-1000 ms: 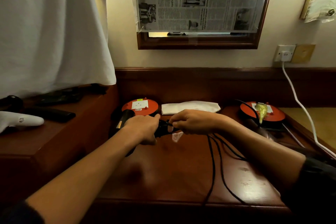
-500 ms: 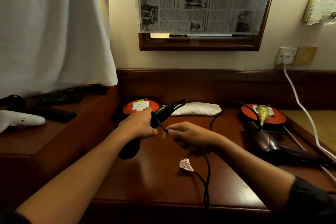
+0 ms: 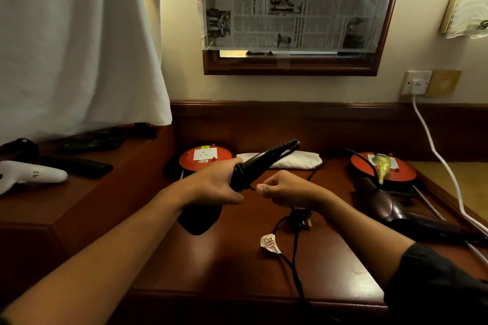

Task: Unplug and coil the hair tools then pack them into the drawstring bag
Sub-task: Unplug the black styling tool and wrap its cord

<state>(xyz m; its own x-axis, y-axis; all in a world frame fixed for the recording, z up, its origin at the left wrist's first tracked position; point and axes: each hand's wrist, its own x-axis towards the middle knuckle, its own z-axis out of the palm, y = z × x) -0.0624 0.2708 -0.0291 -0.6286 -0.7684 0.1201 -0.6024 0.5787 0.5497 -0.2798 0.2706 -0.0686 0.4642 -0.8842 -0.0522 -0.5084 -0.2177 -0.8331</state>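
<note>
My left hand (image 3: pixel 215 186) grips a black hair straightener (image 3: pixel 266 159) by its handle, tip pointing up and to the right above the wooden table (image 3: pixel 227 264). My right hand (image 3: pixel 286 188) pinches the straightener's black cord (image 3: pixel 295 253) close to the handle. The cord hangs down to the table, where its plug (image 3: pixel 303 220) and a white warning tag (image 3: pixel 269 243) lie. A dark hair dryer (image 3: pixel 396 212) lies on the table at the right. A folded white drawstring bag (image 3: pixel 295 161) rests at the back of the table.
Two red cable reels stand at the back: one (image 3: pixel 204 157) behind the left hand, one (image 3: pixel 383 170) at the right with a yellowish plug on it. A white cable (image 3: pixel 438 155) runs from the wall socket (image 3: pixel 417 83). A raised shelf (image 3: pixel 66 192) at left holds dark items.
The straightener has been lifted and tilted up toward the right. My right hand has slid along the cord closer to the handle, and the plug has come into view on the table.
</note>
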